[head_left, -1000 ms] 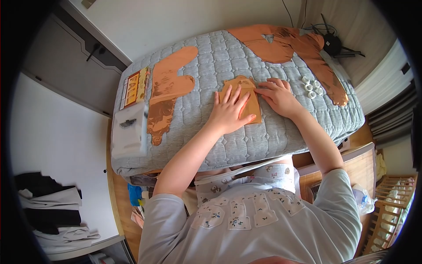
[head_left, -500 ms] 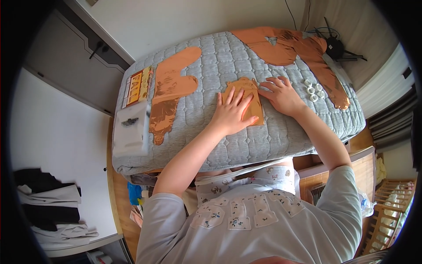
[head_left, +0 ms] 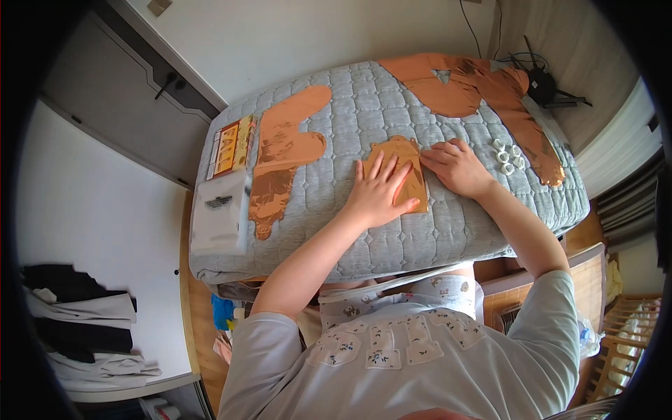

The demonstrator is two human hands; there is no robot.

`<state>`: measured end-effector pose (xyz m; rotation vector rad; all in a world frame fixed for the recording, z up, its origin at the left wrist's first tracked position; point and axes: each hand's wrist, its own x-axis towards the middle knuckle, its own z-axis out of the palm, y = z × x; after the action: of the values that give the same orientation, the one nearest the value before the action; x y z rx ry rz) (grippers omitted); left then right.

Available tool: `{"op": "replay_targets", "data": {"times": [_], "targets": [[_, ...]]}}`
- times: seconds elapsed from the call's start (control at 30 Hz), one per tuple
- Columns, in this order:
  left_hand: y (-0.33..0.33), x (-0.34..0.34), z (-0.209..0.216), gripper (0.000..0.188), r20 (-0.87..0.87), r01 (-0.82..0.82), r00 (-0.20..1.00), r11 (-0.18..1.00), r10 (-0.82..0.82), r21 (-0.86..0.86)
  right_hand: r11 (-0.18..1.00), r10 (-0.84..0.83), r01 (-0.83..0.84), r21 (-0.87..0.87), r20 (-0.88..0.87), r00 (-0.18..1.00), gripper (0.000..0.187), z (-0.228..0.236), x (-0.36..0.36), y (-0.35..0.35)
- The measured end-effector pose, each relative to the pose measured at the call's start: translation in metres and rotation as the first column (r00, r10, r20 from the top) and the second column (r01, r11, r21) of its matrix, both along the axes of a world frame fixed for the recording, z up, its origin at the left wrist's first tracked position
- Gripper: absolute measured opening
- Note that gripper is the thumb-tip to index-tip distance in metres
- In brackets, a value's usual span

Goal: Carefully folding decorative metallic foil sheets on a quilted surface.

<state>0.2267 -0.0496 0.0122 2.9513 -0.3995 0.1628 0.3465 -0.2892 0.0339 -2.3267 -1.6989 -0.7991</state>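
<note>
A copper-coloured foil balloon (head_left: 395, 145), folded into a small flat packet, lies on the grey quilted mattress (head_left: 336, 238). My left hand (head_left: 381, 189) rests flat across it with fingers spread, hiding much of its middle. At the packet's upper right edge is my right hand (head_left: 458, 168); its fingers are curled together and the tips seem to pinch the foil's edge. To the left lies a flat, unfolded foil balloon (head_left: 290, 147) with rounded lobes. A larger foil balloon (head_left: 448, 94) with a small triangular hole is spread at the far right.
Several small white rolls (head_left: 509, 157) sit right of my right hand. A printed card pack (head_left: 231, 147) and a clear plastic bag (head_left: 220, 213) lie along the left edge. A black router (head_left: 542, 87) stands at the far right corner. Clothes (head_left: 84, 315) lie at lower left.
My right hand's fingers, spread before, have drawn in and curled at the packet's edge. My left hand stays flat on the foil. The whole view has shifted slightly.
</note>
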Motion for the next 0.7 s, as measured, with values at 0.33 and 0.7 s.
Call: {"op": "replay_targets", "data": {"times": [0.33, 0.7], "targets": [[0.0007, -0.0002, -0.0012, 0.088, 0.01, 0.008, 1.0, 1.0, -0.008, 0.007, 1.0, -0.007, 0.006, -0.01, -0.113, 0.994, 0.035, 0.0001, 0.0042, 0.0024], [0.0011, -0.0002, 0.002, 0.088, -0.007, 0.005, 1.0, 1.0, -0.005, 0.015, 0.997, -0.053, 0.061, 0.047, -0.151, 0.987, 0.037, 0.0034, 0.0032, 0.0056]]}}
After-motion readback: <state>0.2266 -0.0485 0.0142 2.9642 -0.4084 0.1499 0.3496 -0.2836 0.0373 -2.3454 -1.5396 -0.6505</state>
